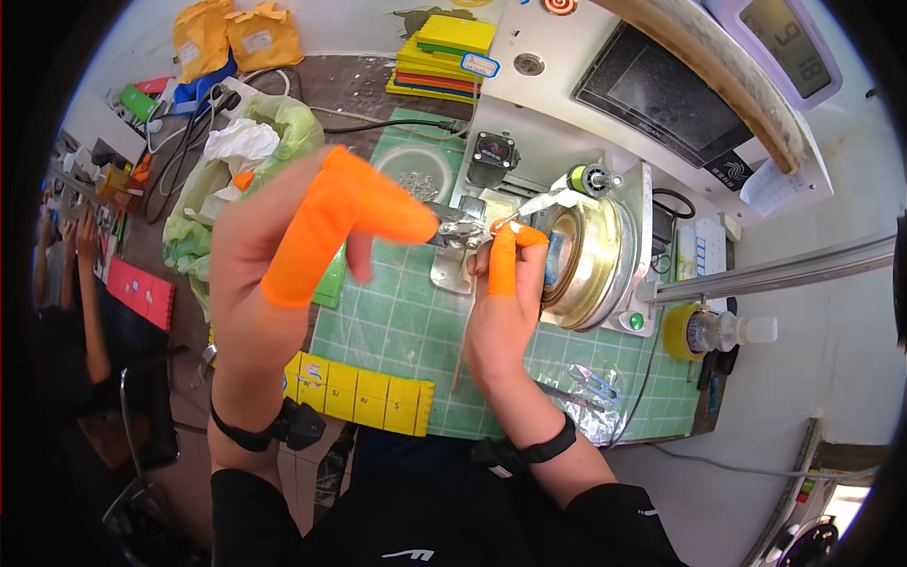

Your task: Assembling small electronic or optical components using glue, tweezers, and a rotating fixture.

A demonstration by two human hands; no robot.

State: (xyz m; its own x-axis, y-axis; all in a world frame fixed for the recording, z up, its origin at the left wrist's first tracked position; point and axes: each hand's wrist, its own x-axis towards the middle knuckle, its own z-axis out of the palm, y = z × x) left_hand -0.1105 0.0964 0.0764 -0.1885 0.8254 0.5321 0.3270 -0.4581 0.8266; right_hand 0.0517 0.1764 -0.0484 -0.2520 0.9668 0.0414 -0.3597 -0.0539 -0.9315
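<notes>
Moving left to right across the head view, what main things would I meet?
Flat red rectangular board, left hand wearing orange finger covers, right hand similarly covered, shiny gold round drum, yellow tape roll.

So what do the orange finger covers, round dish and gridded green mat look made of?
The orange finger covers look like thin matte rubber: they fit snugly. The round dish seems translucent plastic, perhaps glass: its wall looks pale and hazy. The green mat is probably smooth plastic or vinyl: it lies flat with fine pale gridlines.
</notes>
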